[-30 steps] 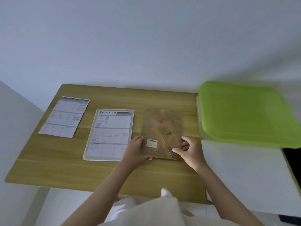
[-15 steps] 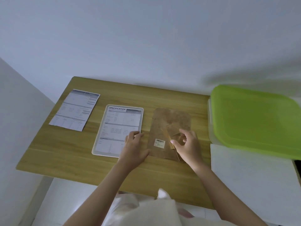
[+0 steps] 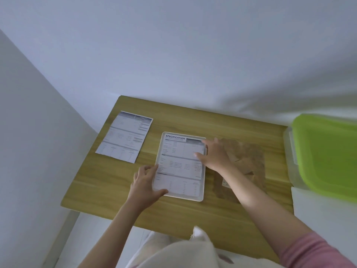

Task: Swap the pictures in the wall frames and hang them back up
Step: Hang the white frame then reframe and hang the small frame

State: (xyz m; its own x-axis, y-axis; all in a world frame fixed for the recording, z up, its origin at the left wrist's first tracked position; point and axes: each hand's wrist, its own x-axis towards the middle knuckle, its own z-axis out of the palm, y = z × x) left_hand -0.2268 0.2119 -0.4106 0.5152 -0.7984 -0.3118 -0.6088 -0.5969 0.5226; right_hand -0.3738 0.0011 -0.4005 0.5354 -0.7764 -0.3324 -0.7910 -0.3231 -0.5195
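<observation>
A white picture frame (image 3: pixel 181 167) with a "SPECIFICATION" sheet in it lies face up at the middle of the wooden table (image 3: pixel 108 182). My left hand (image 3: pixel 146 182) holds its lower left edge, thumb on the front. My right hand (image 3: pixel 214 155) grips its upper right edge, thumb resting on the printed sheet. A brown backing board (image 3: pixel 249 159) with a small white label lies flat just right of the frame, partly under my right forearm. A loose printed sheet (image 3: pixel 125 136) lies to the left of the frame.
A clear plastic box with a lime green lid (image 3: pixel 326 155) stands off the table's right end. White walls close in behind and to the left. A white surface (image 3: pixel 324 209) sits at the right, below the box.
Both hands left the brown backing board and moved left onto the white frame. The view swung right and down, so the table now sits lower in the picture.
</observation>
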